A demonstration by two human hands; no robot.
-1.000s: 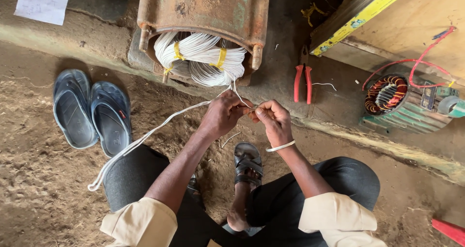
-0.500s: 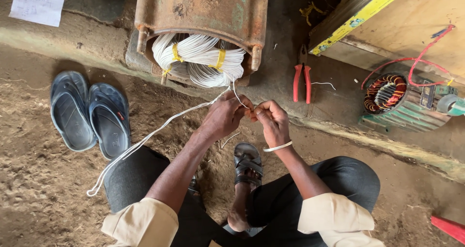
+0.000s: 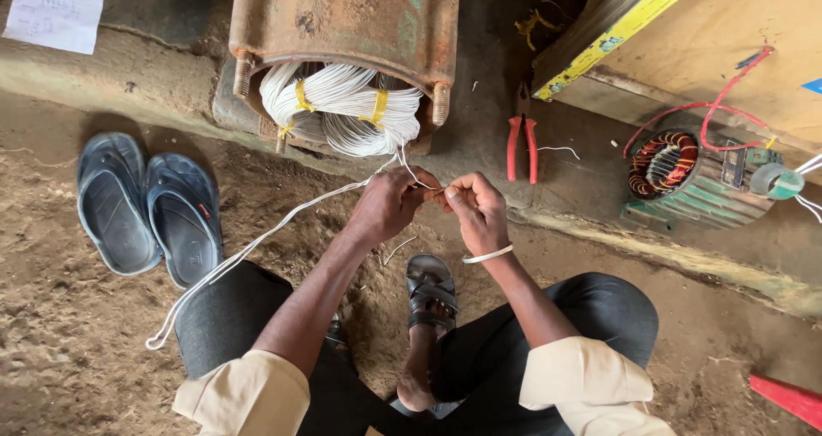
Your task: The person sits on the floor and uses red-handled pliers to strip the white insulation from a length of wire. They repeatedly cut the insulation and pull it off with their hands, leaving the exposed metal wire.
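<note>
We see left hand [image 3: 390, 203] and right hand [image 3: 478, 211] meeting fingertip to fingertip, both pinching thin white wire [image 3: 257, 243]. Wire runs far to white coil [image 3: 342, 106] in rusty motor housing [image 3: 342, 17], trails near-left over knee.

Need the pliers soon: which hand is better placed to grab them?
Right, probably. The pliers lie on the ledge just beyond the right hand; the left hand is farther away and pinches the white wires.

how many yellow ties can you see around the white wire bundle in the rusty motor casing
3. One wraps the upper left of the white wire bundle, one sits right of centre, and a smaller one at the lower left edge. Others may be hidden deeper inside the casing.
</note>
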